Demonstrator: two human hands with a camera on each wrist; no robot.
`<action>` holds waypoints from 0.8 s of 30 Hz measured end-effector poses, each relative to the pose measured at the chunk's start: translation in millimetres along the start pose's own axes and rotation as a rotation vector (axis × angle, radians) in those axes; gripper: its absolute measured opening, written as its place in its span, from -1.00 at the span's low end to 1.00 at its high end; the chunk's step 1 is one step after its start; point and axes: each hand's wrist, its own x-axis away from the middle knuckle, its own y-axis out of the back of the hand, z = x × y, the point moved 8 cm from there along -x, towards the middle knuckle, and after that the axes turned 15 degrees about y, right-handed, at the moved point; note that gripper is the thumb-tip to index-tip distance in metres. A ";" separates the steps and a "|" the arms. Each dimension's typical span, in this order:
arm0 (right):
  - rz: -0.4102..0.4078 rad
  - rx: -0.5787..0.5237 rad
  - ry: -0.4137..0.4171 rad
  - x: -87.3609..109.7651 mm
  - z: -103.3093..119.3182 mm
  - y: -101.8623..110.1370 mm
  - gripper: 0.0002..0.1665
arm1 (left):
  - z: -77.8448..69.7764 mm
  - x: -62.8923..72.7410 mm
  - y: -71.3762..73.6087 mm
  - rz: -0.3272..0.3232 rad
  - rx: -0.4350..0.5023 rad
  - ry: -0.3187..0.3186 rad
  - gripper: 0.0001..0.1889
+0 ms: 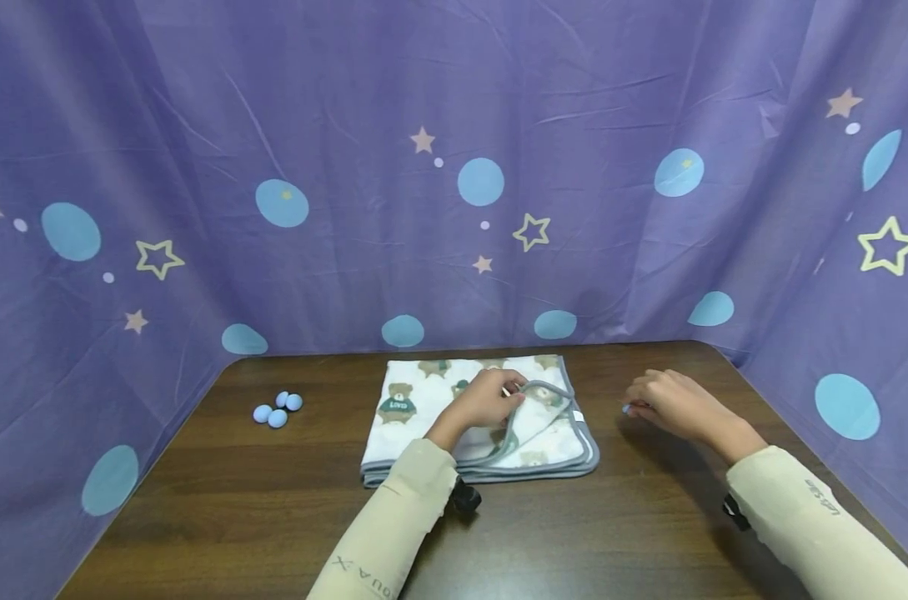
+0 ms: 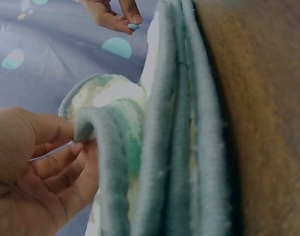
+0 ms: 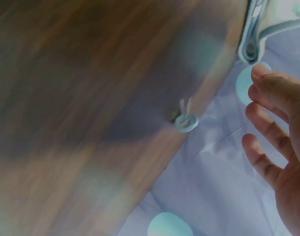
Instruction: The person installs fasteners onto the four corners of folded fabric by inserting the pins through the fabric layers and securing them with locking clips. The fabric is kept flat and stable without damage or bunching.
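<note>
A folded white blanket [image 1: 416, 425] with teddy bears and grey-blue edging lies mid-table. My left hand [image 1: 484, 400] pinches a lifted edge of its top layer; the left wrist view shows the edging [image 2: 86, 125] between thumb and fingers. To the right of the blanket, my right hand [image 1: 674, 404] is held over the table, a small blue-headed pin [image 2: 134, 26] at its fingertips. In the right wrist view a round blue head with two thin prongs, seemingly this pin [image 3: 186, 122], appears apart from the fingers of the right hand [image 3: 283, 132]; that view is blurred.
Several light-blue round pieces [image 1: 277, 418] are grouped on the brown wooden table [image 1: 198, 517] left of the blanket. A purple curtain [image 1: 378, 267] with stars and blue dots surrounds the table's back and sides. A small white tag [image 1: 578, 416] shows on the blanket's right edge.
</note>
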 end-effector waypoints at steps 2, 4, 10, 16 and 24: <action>-0.012 -0.011 -0.001 -5.2 0.8 0.1 -0.80 | 3.9 -1.5 -0.1 0.024 0.065 0.028 -0.71; -0.018 -0.024 -0.011 -10.7 1.5 -0.1 -0.81 | 7.0 -2.2 0.6 0.040 0.133 0.049 -0.71; -0.035 -0.042 -0.028 -28.7 3.7 -2.4 -0.77 | 12.5 -1.8 4.8 0.060 0.254 0.087 -0.72; -0.092 -0.053 -0.027 -49.1 7.9 -1.6 -0.80 | 15.8 -1.5 12.1 0.060 0.332 0.095 -0.74; -0.154 -0.110 -0.047 -80.6 15.8 0.3 -0.81 | 21.5 -3.2 19.4 0.027 0.405 0.117 -0.77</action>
